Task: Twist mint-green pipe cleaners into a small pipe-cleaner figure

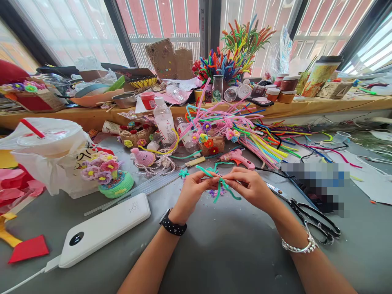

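My left hand [192,192] and my right hand [249,185] meet above the grey table [214,249], both pinched on a teal pipe cleaner [225,188] that is bent and twisted between them. Its ends stick out to the left and hang down below my fingers. A small purple piece [212,192] sits just under the twist. A black watch is on my left wrist and a silver bracelet on my right.
A white power bank [104,228] lies at the left, black scissors [315,222] at the right. A pink glue gun [237,158], a heap of coloured pipe cleaners [260,139], small flower baskets, bottles and a bagged drink cup [49,151] crowd the area behind my hands.
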